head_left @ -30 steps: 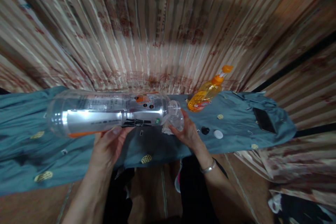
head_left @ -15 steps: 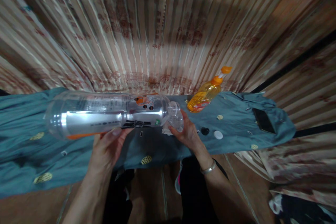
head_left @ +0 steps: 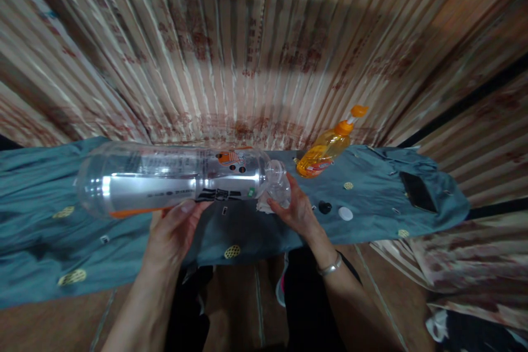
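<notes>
The left hand's (head_left: 175, 231) grip holds the big clear bottle (head_left: 173, 179) on its side. The right hand's (head_left: 295, 206) grip holds a small clear plastic piece (head_left: 278, 188) at the bottle's neck.

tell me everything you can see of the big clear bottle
The bottle looks like clear, shiny plastic, long and round-bodied, narrowing to a neck at the right. It lies sideways, its rounded base at the left. Its label shows silver, with black print, orange patches and a small green mark. The left hand grips it from the near side; the right hand holds a clear piece at the neck. I cannot tell whether it is capped.
</notes>
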`<state>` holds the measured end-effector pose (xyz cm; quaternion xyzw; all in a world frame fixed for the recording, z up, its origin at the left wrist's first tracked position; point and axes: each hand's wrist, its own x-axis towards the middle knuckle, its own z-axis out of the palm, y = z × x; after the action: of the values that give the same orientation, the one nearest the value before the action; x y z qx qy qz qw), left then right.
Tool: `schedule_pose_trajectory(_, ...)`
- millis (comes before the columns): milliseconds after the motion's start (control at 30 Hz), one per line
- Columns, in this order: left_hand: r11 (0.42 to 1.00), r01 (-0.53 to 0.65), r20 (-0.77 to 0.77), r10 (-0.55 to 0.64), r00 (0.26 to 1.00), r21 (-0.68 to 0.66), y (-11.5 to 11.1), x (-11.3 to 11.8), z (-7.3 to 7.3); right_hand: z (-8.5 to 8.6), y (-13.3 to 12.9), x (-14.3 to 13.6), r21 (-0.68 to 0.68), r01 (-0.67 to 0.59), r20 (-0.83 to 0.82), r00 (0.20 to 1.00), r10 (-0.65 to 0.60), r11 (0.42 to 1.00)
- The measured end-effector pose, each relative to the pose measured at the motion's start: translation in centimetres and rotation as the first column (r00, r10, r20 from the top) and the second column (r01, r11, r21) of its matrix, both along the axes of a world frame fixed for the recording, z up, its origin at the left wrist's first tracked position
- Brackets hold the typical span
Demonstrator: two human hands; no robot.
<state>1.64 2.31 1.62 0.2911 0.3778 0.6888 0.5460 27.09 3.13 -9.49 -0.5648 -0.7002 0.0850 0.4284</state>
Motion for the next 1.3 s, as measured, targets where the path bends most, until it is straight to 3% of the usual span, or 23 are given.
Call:
schedule_pose_trajectory(233,1.000,0.012,0.009,-0.012,1.000,0.017,-0.01,0.12,0.33,0.17,-0.11,0.03,-0.049,0.022,-0.007,1.000,-0.022,0.999)
schedule_pose_trajectory(1300,0.999,0.039,0.050,-0.041,0.998,0.034,0.02,0.34,0.51,0.84,-0.18,-0.10,-0.041,0.000,-0.027,1.000,-0.001,0.999)
